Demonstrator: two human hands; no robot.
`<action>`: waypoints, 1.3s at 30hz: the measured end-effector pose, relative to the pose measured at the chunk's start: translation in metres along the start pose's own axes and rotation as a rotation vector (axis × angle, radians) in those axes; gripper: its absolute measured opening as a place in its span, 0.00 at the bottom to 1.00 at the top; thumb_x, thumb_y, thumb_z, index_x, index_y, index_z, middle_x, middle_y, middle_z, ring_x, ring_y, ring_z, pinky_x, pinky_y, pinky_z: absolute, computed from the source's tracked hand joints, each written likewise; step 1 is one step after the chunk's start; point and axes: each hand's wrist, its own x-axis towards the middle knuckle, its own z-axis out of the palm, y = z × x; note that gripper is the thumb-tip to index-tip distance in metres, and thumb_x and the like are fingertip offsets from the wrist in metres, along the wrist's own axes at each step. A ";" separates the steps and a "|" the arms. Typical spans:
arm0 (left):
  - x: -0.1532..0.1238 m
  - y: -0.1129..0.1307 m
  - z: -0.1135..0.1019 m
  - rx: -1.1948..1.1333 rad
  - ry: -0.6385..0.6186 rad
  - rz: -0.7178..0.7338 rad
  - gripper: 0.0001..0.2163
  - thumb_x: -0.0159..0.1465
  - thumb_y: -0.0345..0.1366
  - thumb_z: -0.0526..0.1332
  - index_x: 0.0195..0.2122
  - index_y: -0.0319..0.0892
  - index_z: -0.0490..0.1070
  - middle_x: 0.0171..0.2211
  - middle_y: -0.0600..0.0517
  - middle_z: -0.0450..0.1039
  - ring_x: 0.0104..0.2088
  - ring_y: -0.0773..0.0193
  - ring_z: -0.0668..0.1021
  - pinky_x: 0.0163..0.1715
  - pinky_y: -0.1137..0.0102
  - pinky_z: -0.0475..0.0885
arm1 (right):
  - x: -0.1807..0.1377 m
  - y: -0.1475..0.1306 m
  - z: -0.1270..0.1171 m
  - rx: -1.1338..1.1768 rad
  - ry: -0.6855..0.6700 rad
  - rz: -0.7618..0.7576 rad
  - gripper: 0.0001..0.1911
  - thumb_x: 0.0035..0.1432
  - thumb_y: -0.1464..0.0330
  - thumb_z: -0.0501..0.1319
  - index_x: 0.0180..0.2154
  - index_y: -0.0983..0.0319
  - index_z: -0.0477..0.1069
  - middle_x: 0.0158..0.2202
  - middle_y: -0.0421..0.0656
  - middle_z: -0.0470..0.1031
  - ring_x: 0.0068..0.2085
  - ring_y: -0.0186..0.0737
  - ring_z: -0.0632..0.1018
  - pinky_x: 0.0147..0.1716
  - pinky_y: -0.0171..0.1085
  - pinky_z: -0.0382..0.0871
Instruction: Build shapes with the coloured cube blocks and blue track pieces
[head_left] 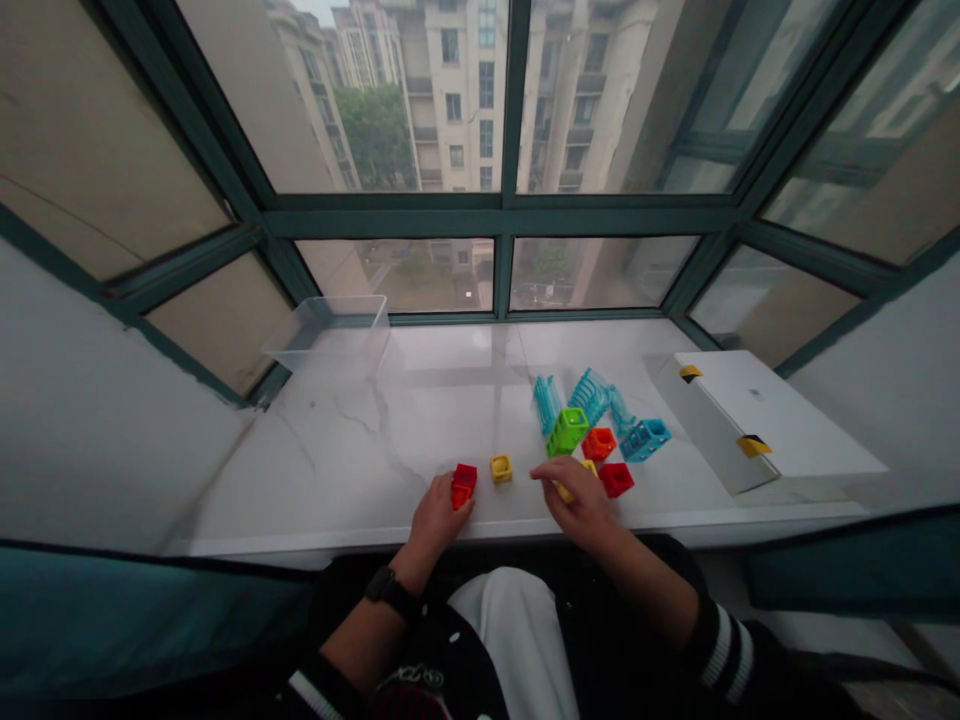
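Note:
At the front edge of the white marble-patterned ledge, my left hand [439, 516] is closed around a red block piece [464, 484], which stands up past the thumb and fingers. A hollow yellow cube block [501, 468] lies between my two hands, touched by neither. My right hand [581, 505] is palm down, its index finger stretched to the left. A yellow block [565, 492] shows between the index finger and thumb, partly hidden. More yellow peeks out behind the knuckles. Close to that hand lie a red block [616, 480], an orange-red block [598, 443] and a green block piece [568, 432].
Several clear blue pieces [589, 396] and a blue block [645, 439] lie behind my right hand. A transparent plastic bin [330, 345] stands at the back left. The white box [780, 420] with yellow-black corner tabs is at right. Windows [502, 215] border the ledge.

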 end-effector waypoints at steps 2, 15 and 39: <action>-0.001 0.001 -0.001 0.008 0.001 0.016 0.25 0.65 0.40 0.65 0.62 0.40 0.67 0.57 0.40 0.74 0.58 0.52 0.77 0.58 0.63 0.70 | 0.002 0.002 0.023 0.046 -0.151 0.020 0.14 0.67 0.74 0.58 0.50 0.56 0.77 0.43 0.45 0.81 0.46 0.43 0.81 0.48 0.43 0.77; -0.008 -0.013 -0.011 -0.009 -0.016 0.019 0.18 0.69 0.39 0.60 0.58 0.40 0.72 0.53 0.42 0.76 0.54 0.53 0.78 0.58 0.60 0.72 | -0.006 0.029 0.120 -0.241 -0.684 0.038 0.24 0.64 0.72 0.62 0.61 0.60 0.73 0.64 0.50 0.73 0.61 0.51 0.73 0.64 0.51 0.66; -0.008 0.040 -0.068 -0.998 0.060 0.036 0.27 0.65 0.48 0.68 0.61 0.43 0.67 0.57 0.41 0.77 0.55 0.53 0.80 0.55 0.57 0.77 | 0.015 -0.004 0.076 0.318 -0.228 0.318 0.27 0.69 0.60 0.62 0.66 0.57 0.64 0.58 0.52 0.74 0.51 0.45 0.80 0.49 0.46 0.79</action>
